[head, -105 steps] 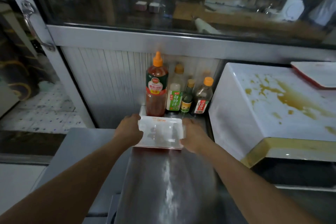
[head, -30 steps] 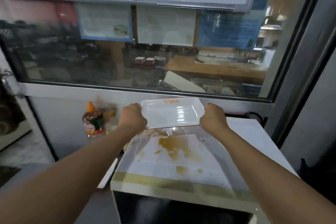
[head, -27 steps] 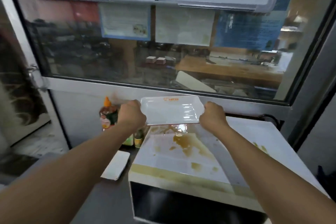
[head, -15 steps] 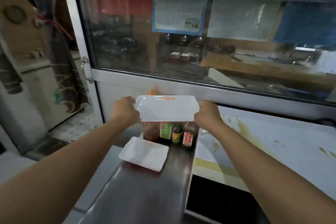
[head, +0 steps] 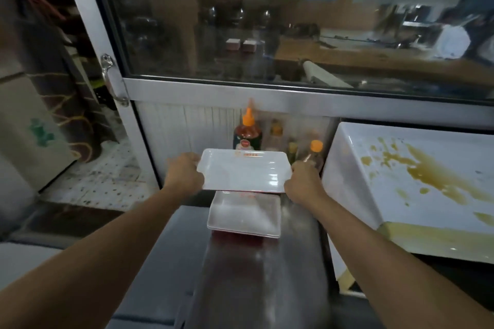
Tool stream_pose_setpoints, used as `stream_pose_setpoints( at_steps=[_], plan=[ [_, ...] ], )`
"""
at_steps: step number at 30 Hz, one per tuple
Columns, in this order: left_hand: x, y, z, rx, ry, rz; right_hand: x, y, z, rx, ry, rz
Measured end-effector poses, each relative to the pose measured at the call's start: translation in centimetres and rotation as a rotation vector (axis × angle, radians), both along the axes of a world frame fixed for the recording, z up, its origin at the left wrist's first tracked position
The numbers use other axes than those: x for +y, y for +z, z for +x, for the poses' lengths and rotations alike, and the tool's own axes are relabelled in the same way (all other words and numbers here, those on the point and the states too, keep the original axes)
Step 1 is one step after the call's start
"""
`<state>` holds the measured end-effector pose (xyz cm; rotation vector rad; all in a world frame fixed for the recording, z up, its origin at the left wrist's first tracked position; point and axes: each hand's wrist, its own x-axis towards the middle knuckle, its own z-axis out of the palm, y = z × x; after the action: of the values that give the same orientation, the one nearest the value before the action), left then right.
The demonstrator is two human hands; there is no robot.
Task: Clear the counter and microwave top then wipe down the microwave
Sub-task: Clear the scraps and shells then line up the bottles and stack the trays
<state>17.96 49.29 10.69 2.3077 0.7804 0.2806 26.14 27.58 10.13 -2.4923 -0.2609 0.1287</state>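
Microwave (head: 411, 181) sitting at right on counter (head: 262, 275), white top splattered w/ brown sauce. Left hand (head: 184, 173) & right hand (head: 302, 184) gripping short ends of white rectangular tray (head: 244, 172), fingers curling round rims, hovering over second tray (head: 244, 215) lying on counter. Orange print on tray rim unreadable. Sauce bottles (head: 247, 132) standing behind, labels blurred.
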Motion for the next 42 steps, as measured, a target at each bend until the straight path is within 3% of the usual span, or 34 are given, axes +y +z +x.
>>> stream_pose_setpoints(
  at_steps=[19,31,42],
  plan=[
    [2.1,-14.6,3.2,0.115,-0.146,-0.019,1.4,-13.6,2.0,0.258,-0.184,-0.087],
    [2.0,-17.8,3.9,0.092,-0.192,0.039,1.2,-16.7,2.4,0.205,-0.172,-0.109],
    [2.3,-18.2,3.4,0.179,-0.240,0.107,1.1,-17.2,1.6,0.245,-0.106,-0.161]
  ],
)
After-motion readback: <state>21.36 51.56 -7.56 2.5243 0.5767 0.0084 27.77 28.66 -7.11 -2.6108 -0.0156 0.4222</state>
